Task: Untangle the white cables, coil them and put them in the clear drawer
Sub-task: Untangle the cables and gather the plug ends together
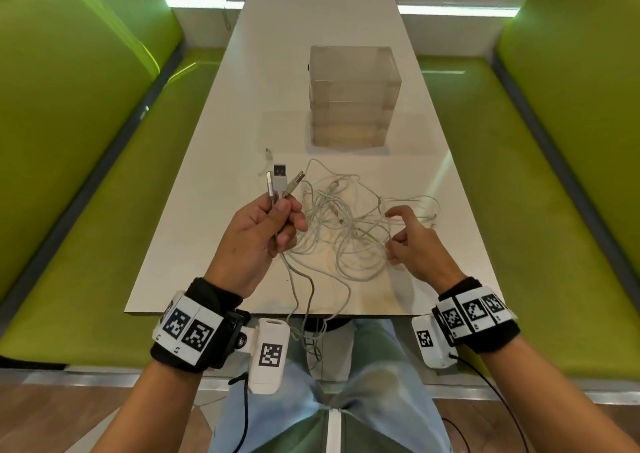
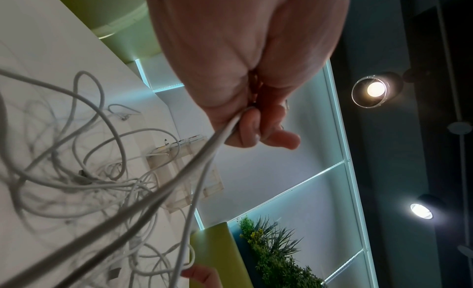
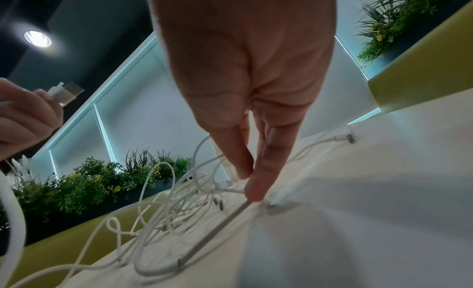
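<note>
Above desk [image 1: 214, 113], left hand [image 1: 258, 230] gripping gathered plug ends [image 1: 282, 180], keeping them out of tangle; right hand [image 1: 414, 241], fingers loosely spread, reaching into white cables [image 1: 341, 225] for more.

White table [image 1: 214, 210]: cable tangle [image 1: 343, 224], clear drawers [image 1: 353, 95].

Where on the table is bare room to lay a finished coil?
Bare: the table strip left of the left hand, and the far end beyond the clear drawer unit. Crowded: the cable tangle between both hands, by the right hand.
</note>
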